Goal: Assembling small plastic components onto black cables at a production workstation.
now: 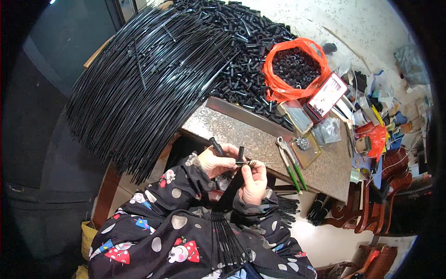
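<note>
My left hand (214, 162) is closed around a black cylindrical tube (215, 146), which sticks up past the fingers. Another short black tube (240, 154) rises beside its fingertips; whether the two are joined is hidden. My right hand (253, 185) pinches a thin pin (260, 162) with small dark rings along it. The pin's tip points right, and its other side meets the left thumb. Both hands are just in front of the speckled table's (334, 179) near edge. Across my lap lies a bundle of thin black rods (225, 239).
A big heap of long black rods (139, 88) covers the left side. Black tubes (246, 60) pile up behind a metal bar (248, 116). An orange-red bag (272, 83) holds small black parts. Green-handled pliers (291, 165), a phone (327, 95) and a clear box (306, 151) lie right.
</note>
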`<state>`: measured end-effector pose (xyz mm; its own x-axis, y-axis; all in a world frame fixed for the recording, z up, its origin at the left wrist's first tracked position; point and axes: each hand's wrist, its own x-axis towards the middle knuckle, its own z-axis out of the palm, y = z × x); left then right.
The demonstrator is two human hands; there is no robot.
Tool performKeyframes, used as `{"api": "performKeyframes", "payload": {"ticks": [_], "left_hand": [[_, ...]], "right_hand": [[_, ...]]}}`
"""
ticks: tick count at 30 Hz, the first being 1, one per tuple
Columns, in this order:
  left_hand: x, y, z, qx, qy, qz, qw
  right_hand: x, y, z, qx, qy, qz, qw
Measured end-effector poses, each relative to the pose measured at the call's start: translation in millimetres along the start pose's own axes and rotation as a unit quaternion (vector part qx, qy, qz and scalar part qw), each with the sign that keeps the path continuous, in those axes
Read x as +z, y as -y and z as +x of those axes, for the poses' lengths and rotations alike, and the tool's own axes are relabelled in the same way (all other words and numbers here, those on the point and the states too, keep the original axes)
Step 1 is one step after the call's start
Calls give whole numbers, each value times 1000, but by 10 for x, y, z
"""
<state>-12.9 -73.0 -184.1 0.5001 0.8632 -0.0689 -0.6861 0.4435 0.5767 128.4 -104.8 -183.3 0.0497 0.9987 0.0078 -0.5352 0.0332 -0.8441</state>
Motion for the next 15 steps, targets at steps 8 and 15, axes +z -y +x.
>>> {"api": "performKeyframes", "payload": {"ticks": [8,15], "left_hand": [[39,-28,-20,9,-19,42,999],[250,-161,-95,143,-44,335,930]], "right_hand": [[40,35,8,18,-3,7,1000],[34,26,22,4,-13,9,1000]]}}
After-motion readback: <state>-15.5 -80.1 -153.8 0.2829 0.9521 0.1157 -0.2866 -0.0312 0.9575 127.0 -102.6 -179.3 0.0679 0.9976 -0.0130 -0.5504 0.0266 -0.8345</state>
